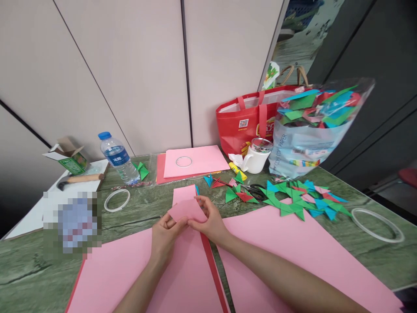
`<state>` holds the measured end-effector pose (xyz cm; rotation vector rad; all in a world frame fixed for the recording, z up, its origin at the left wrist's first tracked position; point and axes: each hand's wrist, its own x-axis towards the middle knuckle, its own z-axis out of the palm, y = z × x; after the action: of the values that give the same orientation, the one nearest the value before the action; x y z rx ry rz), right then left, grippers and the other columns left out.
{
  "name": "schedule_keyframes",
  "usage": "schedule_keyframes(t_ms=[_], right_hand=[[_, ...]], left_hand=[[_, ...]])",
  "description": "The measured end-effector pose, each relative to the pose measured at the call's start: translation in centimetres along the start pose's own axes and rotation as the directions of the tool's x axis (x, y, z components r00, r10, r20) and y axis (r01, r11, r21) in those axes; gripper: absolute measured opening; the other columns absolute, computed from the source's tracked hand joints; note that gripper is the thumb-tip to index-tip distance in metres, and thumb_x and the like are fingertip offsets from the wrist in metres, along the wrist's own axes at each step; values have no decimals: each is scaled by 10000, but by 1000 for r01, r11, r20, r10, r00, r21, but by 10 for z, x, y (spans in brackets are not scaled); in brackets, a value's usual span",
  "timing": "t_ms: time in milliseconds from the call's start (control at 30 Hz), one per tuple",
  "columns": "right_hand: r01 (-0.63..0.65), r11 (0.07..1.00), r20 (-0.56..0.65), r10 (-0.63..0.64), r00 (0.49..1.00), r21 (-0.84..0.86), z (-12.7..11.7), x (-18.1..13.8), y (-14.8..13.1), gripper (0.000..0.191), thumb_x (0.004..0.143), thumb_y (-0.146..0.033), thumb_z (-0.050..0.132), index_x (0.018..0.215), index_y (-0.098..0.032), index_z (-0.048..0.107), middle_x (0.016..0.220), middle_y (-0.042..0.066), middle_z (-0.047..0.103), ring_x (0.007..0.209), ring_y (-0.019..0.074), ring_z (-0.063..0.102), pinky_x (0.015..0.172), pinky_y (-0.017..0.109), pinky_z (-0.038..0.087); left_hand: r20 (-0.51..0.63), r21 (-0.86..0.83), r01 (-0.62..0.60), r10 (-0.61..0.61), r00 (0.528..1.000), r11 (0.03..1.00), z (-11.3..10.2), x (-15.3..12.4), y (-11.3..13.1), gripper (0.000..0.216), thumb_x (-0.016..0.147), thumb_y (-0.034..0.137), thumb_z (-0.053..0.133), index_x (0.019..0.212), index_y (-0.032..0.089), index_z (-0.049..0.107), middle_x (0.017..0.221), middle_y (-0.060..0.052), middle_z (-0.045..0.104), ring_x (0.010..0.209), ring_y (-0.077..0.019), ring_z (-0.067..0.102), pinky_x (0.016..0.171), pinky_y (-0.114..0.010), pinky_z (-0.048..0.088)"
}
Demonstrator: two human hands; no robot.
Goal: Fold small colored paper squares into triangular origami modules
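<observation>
Between my two hands I hold a small folded piece of pink paper (187, 210), raised above the large pink sheets. My left hand (167, 232) pinches its left and lower edge. The fingers of my right hand (210, 221) grip its right corner, with the thumb at the bottom edge. Just behind it lies another small pink paper piece (182, 193) with a bit of blue at its right side. Below my hands spread a large pink sheet (130, 265), edged by red paper underneath, and a second pink sheet (286, 248) to the right.
Folded green and blue paper pieces (289, 204) and scissors (256, 191) lie at right. Behind stand a white mug (256, 158), a red bag (234, 130) and a plastic bag of folded papers (302, 143). A water bottle (119, 161), tape ring (117, 201) and hammer (81, 179) are at left.
</observation>
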<state>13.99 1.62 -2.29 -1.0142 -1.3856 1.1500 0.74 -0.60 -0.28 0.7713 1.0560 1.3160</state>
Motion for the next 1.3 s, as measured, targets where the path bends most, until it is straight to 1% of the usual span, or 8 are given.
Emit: schedule_keyframes(t_ms=[233, 400, 533, 633, 800, 900, 1067, 1300], right_hand=[[12, 999, 68, -9, 998, -48, 1, 2, 2, 402, 596, -112, 580, 976, -187, 473, 724, -19, 548, 670, 132, 553, 624, 242, 463], [17, 1000, 116, -14, 993, -21, -2, 3, -3, 376, 592, -72, 516, 952, -176, 491, 814, 4, 588, 695, 137, 566, 632, 242, 461], [9, 999, 140, -15, 990, 42, -3, 5, 0, 399, 585, -35, 461, 954, -180, 494, 847, 10, 588, 733, 139, 572, 629, 235, 471], [-41, 986, 173, 13, 985, 159, -2, 5, 2, 438, 581, -23, 436, 984, -190, 476, 875, 14, 585, 751, 139, 583, 627, 243, 489], [-61, 956, 279, -22, 960, 285, -1, 3, -4, 427, 620, -71, 519, 1024, -199, 470, 983, 38, 581, 886, 164, 570, 730, 291, 483], [-38, 972, 236, -18, 972, 231, -3, 3, -8, 413, 632, -150, 602, 1029, -184, 493, 966, 36, 598, 899, 174, 561, 764, 295, 463], [-11, 1000, 124, 8, 992, 26, -6, 5, -5, 242, 663, -224, 604, 889, -140, 583, 837, 35, 632, 750, 175, 570, 670, 285, 467], [-9, 1000, 119, 10, 993, -6, -5, 4, -3, 193, 674, -171, 557, 857, -126, 600, 797, 32, 635, 706, 163, 556, 632, 261, 458]], left_hand=[[-23, -4, 42, -42, 999, 999, 0, 0, -2, 509, 548, 151, 724, 1036, 111, 583, 817, -83, 709, 759, -228, 653, 707, -321, 522], [-40, -8, 45, -45, 998, 999, 1, 0, 1, 486, 555, 156, 724, 1018, 110, 586, 794, -74, 713, 726, -221, 659, 702, -326, 526], [-65, 22, 28, -27, 998, 999, 0, 1, 2, 501, 570, 201, 720, 1040, 106, 574, 808, -81, 710, 725, -225, 659, 701, -338, 527], [-108, 51, 9, -4, 994, 999, -3, 4, 4, 530, 583, 236, 713, 1072, 107, 557, 806, -84, 711, 717, -224, 660, 685, -335, 528], [-113, 143, -27, 43, 993, 989, -6, 3, 9, 629, 575, 258, 716, 1147, 105, 503, 788, -85, 712, 703, -237, 659, 660, -340, 526], [-86, 235, -26, 47, 995, 972, -5, 0, 10, 664, 585, 292, 704, 1181, 113, 473, 752, -79, 713, 694, -235, 656, 661, -339, 519], [6, 330, -43, 43, 999, 943, -1, -1, 10, 610, 566, 275, 708, 1128, 141, 513, 779, -55, 709, 718, -213, 651, 676, -295, 510], [-10, 433, -45, 55, 998, 900, -2, 1, 10, 534, 577, 255, 690, 1067, 130, 519, 682, -27, 690, 653, -191, 649, 625, -275, 507]])
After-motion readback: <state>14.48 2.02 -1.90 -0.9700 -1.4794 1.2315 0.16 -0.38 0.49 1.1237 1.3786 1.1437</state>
